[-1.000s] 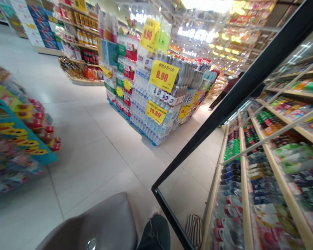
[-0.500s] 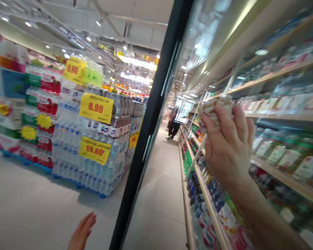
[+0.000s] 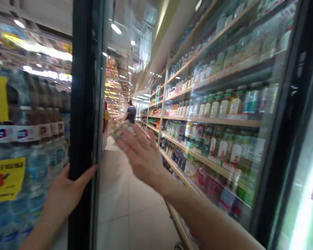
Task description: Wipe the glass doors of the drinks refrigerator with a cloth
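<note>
My right hand (image 3: 143, 156) presses a crumpled pale cloth (image 3: 122, 130) against the glass door (image 3: 135, 194), left of the pane's middle. Its fingers point up and to the left over the cloth. My left hand (image 3: 67, 187) grips the black door frame (image 3: 82, 104) low on its edge, with the thumb on the glass side and the other fingers hidden behind the frame.
Shelves of bottles (image 3: 214, 121) show in the glass on the right. Packs of bottled drinks (image 3: 36, 159) with yellow price signs (image 3: 5, 178) stand on the left. A person (image 3: 130, 113) in dark clothes appears far down the aisle.
My left hand has risen from below and taken hold of the door frame. My right hand and the cloth have moved left and down. The view has swung right, bringing more glass into sight.
</note>
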`<state>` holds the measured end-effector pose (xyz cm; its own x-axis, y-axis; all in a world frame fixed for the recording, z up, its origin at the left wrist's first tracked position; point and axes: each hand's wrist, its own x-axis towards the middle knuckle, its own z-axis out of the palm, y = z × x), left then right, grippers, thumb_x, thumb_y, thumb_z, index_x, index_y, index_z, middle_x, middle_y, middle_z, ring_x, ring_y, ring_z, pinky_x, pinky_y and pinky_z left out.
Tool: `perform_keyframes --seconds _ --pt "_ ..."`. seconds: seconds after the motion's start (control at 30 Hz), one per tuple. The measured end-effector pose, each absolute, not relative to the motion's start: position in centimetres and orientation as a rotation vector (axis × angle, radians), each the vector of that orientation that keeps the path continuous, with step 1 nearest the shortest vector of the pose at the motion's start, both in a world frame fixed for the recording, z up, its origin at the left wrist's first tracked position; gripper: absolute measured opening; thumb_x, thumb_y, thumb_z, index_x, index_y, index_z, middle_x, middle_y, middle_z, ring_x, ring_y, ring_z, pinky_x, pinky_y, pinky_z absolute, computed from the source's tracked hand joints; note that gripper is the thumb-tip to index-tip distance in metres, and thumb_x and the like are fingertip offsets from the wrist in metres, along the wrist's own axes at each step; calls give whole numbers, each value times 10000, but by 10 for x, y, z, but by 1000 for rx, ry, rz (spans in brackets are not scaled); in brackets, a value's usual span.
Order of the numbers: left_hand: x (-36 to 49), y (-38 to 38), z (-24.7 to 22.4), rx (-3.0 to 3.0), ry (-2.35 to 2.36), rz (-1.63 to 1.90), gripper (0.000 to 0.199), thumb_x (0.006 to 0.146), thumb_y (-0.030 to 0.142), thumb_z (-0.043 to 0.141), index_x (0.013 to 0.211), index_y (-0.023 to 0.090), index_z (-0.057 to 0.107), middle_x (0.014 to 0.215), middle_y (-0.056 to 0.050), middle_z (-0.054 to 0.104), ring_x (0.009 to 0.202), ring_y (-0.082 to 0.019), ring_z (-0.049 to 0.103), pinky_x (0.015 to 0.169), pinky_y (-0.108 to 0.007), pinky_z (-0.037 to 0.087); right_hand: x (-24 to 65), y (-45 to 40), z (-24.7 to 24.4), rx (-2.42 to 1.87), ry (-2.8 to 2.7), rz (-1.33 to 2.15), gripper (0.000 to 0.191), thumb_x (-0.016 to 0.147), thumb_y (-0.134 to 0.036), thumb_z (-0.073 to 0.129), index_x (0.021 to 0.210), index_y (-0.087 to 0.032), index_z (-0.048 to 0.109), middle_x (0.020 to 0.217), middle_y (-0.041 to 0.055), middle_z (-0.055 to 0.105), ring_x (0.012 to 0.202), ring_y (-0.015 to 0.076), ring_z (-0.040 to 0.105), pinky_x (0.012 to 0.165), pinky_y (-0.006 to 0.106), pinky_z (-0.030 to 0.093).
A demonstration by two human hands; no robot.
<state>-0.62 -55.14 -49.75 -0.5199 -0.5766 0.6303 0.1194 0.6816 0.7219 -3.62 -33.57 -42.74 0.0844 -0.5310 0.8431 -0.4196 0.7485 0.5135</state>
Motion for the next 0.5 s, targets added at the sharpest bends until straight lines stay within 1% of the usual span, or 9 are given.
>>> perform_keyframes --seconds 0.07,0.13,0.17,0.2,0.27,0.33,0.37,0.43,0.5 --pt "5 -539 -494 411 -1946 -945 550 667 543 555 1054 154 591 900 -70 668 808 -283 632 709 -434 518 -37 -275 -425 605 -1560 -53 454 857 -178 382 1297 -269 449 1401 -3 402 1381 207 151 1117 482 182" --pt "20 -527 -489 411 -1895 -952 620 661 504 596 1154 133 533 1016 -84 634 897 -278 603 799 -453 489 -33 -218 -417 354 -1598 65 461 841 -163 364 1288 -203 466 1405 53 381 1383 231 143 1094 483 239" --pt "27 -522 -488 372 -1855 -940 668 659 490 617 1205 125 490 1069 -87 611 934 -271 588 838 -452 473 -30 -199 -416 246 -1616 125 478 836 -157 351 1304 -159 446 1417 86 351 1381 246 146 1084 495 253" --pt "33 -518 -487 305 -1819 -920 718 664 480 633 1252 117 440 1116 -92 586 961 -265 576 866 -450 459 -26 -190 -418 145 -1622 180 507 829 -132 325 1328 -141 411 1430 98 321 1383 251 140 1078 515 251" --pt "45 -515 -489 168 -1752 -848 790 691 461 644 1323 102 335 1210 -117 524 1036 -267 545 915 -448 433 -13 -203 -434 101 -1640 201 546 810 -104 321 1352 -142 377 1441 98 298 1393 252 103 1085 529 226" --pt "55 -515 -492 38 -1690 -727 813 721 420 640 1355 78 262 1297 -157 445 1151 -286 473 977 -453 387 2 -247 -460 273 -1700 111 544 801 -105 358 1331 -212 418 1439 44 321 1402 224 64 1110 473 209" --pt "59 -516 -494 -23 -1660 -643 809 735 391 635 1359 60 242 1331 -177 406 1211 -293 419 1011 -455 353 9 -272 -475 438 -1731 33 537 798 -129 395 1320 -252 433 1438 15 332 1403 220 55 1118 455 198" --pt "66 -515 -496 -138 -1589 -452 778 749 335 627 1351 30 240 1385 -206 332 1303 -297 299 1069 -466 268 19 -308 -500 663 -1785 -42 551 795 -181 463 1333 -284 410 1451 -2 329 1404 215 54 1125 455 170" --pt "70 -506 -497 -255 -1534 -281 717 763 290 612 1339 44 261 1427 -202 277 1346 -284 227 1095 -477 202 20 -317 -514 643 -1739 -4 524 803 -193 462 1317 -291 431 1425 -1 377 1402 205 69 1120 457 165"
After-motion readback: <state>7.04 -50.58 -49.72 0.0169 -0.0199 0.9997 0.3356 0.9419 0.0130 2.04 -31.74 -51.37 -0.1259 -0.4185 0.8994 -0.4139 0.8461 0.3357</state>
